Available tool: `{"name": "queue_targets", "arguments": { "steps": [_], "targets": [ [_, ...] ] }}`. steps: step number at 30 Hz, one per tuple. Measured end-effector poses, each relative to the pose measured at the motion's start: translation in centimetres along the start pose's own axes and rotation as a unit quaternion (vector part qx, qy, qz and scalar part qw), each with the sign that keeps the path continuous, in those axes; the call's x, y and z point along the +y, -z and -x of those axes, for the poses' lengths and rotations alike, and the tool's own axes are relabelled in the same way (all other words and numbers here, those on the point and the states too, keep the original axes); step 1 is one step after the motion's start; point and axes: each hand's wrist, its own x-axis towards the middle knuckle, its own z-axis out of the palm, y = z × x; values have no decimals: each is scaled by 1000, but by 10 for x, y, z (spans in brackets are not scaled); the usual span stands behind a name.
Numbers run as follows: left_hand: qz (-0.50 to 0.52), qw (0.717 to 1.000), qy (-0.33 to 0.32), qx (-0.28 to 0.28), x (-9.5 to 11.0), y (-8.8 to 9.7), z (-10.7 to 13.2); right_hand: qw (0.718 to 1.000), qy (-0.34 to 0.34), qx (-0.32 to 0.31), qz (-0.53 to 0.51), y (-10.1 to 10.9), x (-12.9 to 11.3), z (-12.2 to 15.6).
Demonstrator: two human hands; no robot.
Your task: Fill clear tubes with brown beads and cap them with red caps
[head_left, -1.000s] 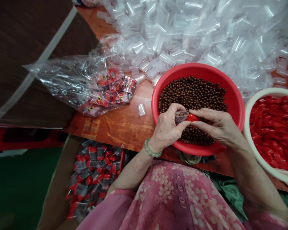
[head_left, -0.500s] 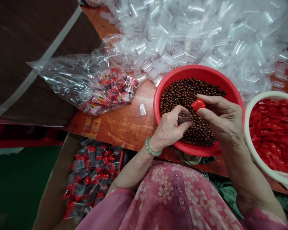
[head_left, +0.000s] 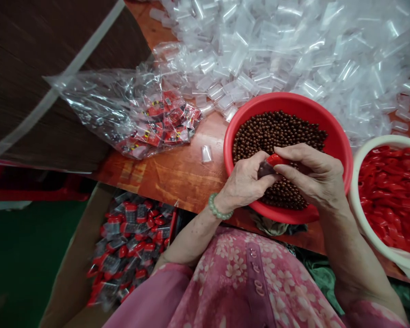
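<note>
Above a red basin point(head_left: 338, 123) of brown balls point(head_left: 280, 130), my two hands meet. My left hand point(head_left: 246, 180), with a green bead bracelet point(head_left: 218, 208) at its wrist, is closed around a small clear plastic container point(head_left: 265, 169) that looks dark inside. Thumb and fingers of my right hand point(head_left: 314, 173) pinch a red plastic cap point(head_left: 276, 159) against the container's open end. My fingers partly cover both pieces, so how far the cap sits on the container cannot be seen.
Clear containers point(head_left: 294, 50) pile up behind the basin; one lone container point(head_left: 207, 154) lies left of it. Red caps fill a white tub point(head_left: 354, 182) at right. A plastic bag point(head_left: 99, 100) holds red packets. Capped containers point(head_left: 133, 246) fill a box below the table.
My right hand has brought the red cap leftward onto the container in my left hand; before, the two were apart. The view has shifted slightly.
</note>
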Motion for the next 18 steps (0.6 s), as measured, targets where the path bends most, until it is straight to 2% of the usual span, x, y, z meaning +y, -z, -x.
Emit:
{"name": "queue_targets", "arguments": {
  "steps": [4,9,14,18],
  "targets": [
    [-9,1000,1,-14,0,1,0,999,21,-15,31,2,0,-1],
    [-13,999,5,-47,0,4,0,999,7,-28,23,4,1,4],
    [-17,998,12,-64,0,5,-2,999,-26,26,-2,-5,6,13],
    [-21,999,8,-40,-1,5,0,998,-35,55,-19,-13,11,15]
  ]
}}
